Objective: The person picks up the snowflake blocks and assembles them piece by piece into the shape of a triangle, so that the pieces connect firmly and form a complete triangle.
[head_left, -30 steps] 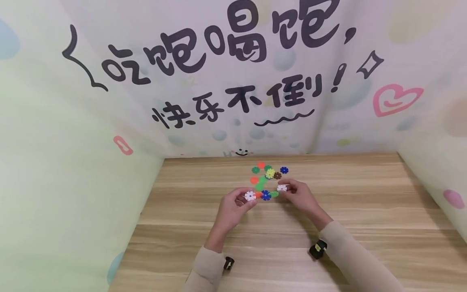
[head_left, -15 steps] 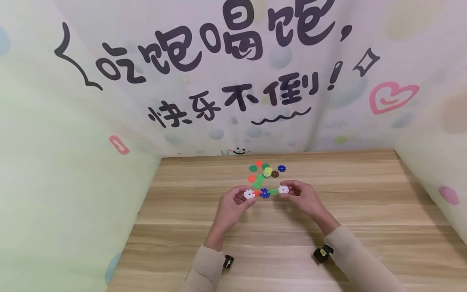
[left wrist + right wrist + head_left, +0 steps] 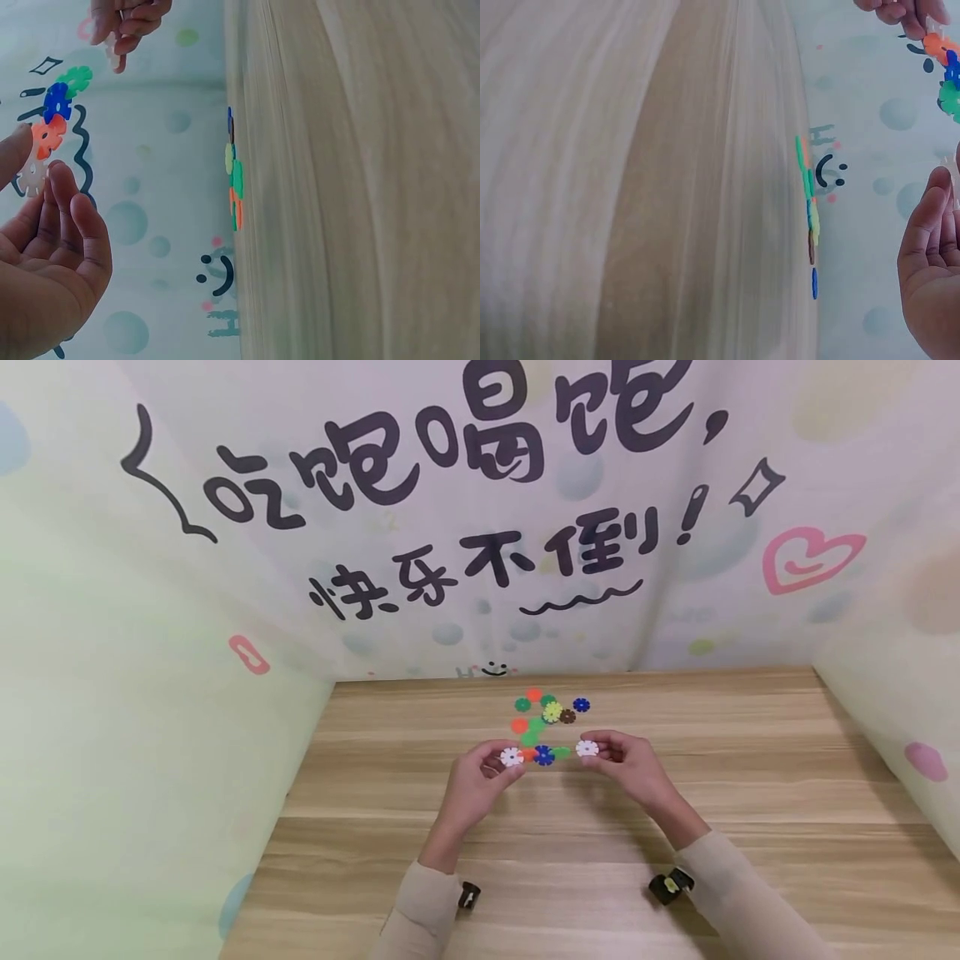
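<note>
My left hand (image 3: 501, 763) pinches the white end (image 3: 512, 757) of a short chain of plastic snowflake discs held above the table; the chain runs white, orange (image 3: 528, 755), blue (image 3: 544, 755), green (image 3: 561, 752). My right hand (image 3: 594, 752) pinches a single white disc (image 3: 587, 747) just right of the chain's green end, a small gap between them. In the left wrist view the chain (image 3: 51, 124) rises from my left fingers (image 3: 64, 202) toward the right hand (image 3: 127, 22). The right wrist view catches my right palm (image 3: 934, 262) and the chain's orange disc (image 3: 937, 45).
Several loose coloured discs (image 3: 543, 714) lie flat on the wooden table (image 3: 750, 760) just beyond my hands, seen edge-on as a pile (image 3: 234, 172) and as a row (image 3: 810, 217). Printed cloth walls (image 3: 150, 693) close in the left, back and right sides.
My right hand with the white disc has drifted slightly right, away from the chain's green end. The left hand and the chain have barely moved.
</note>
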`<state>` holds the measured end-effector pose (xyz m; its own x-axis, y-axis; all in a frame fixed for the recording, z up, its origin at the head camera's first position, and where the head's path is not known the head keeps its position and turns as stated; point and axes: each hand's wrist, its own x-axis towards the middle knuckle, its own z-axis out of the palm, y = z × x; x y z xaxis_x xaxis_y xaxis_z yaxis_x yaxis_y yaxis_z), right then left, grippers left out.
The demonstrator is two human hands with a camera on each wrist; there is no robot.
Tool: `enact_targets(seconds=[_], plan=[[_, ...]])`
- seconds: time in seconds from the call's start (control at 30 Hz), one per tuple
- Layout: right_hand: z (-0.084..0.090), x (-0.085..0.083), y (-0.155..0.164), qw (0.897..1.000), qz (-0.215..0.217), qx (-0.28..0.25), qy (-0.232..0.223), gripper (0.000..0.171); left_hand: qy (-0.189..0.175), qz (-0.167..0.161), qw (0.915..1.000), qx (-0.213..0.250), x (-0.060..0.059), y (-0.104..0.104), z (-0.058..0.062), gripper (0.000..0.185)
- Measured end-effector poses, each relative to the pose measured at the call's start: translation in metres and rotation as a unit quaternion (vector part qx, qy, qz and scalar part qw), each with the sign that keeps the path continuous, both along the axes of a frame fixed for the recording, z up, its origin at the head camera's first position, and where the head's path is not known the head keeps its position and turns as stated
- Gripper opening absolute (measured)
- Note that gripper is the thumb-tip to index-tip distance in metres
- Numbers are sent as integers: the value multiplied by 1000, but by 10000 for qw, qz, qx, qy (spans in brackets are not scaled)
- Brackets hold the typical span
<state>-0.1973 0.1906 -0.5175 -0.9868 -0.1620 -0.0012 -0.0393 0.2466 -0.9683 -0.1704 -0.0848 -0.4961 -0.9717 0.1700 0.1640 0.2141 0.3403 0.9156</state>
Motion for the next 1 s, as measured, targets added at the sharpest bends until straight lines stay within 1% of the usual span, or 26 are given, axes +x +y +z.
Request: enact_targets(seconds=[0.2,0.43,0.57,0.77,1.0], plan=[[6,5,0,10000,4,-24,58,39,55,-16,10000,21,0,0,1,35],[12,11,-2,9997,127,-96,182,41,32,-25,10000,34,0,2,0,36],[12,13,-4,9995,143,-225,165,40,5,-9,10000,19,0,3,0,39],[11,14,-4,9990,170,-362,206,41,10,-12,10000,-30,1,4,0,37],[11,13,-6,9987,158,-400,281,38,45,-17,10000,-5,1,4,1,37]])
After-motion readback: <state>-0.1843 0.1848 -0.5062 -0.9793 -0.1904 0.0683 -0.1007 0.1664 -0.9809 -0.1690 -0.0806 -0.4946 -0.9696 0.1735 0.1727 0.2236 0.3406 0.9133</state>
